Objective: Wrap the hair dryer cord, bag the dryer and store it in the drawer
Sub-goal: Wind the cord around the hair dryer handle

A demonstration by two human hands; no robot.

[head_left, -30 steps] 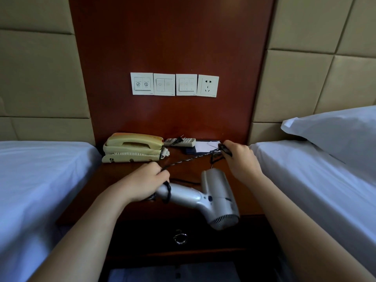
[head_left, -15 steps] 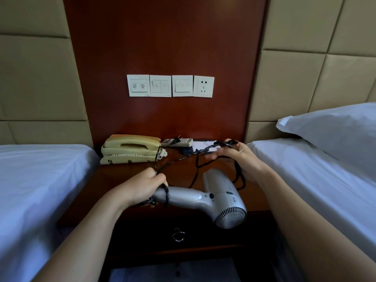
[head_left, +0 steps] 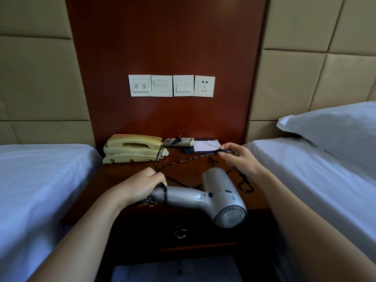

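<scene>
The cord wrap is the step in hand, and by the look of it barely begun. The left hand [head_left: 142, 184] has its grip closed round the end of the handle of the silver hair dryer [head_left: 215, 195]. The dryer is held over the near edge of the nightstand surface [head_left: 114, 180], with its rear grille toward the camera. One turn of the black cord [head_left: 189, 159] sits round the handle just right of that hand. The right hand [head_left: 242, 159] pinches a twisted run of cord between thumb and fingertips. That run is stretched almost taut from the left hand toward the far right. More slack lies in loops right of the dryer. The plug [head_left: 177, 140] rests on the remote control [head_left: 186, 141] at the far edge, beside the telephone [head_left: 132, 148].

To do this well, I judge the handle should be held steady while the right hand carries its run over and round it. Each turn should lie snug against the last, working toward the dryer body without covering the switches. Light tension should stop turns slipping off the handle's end, and the kinked cord needs room to untwist between passes. As slack is taken up, the plug may drag the remote control or snag the telephone's coiled lead. A short tail should be saved for tucking in. The drawer [head_left: 203, 235] below is closed. I cannot tell which item is the bag.
</scene>
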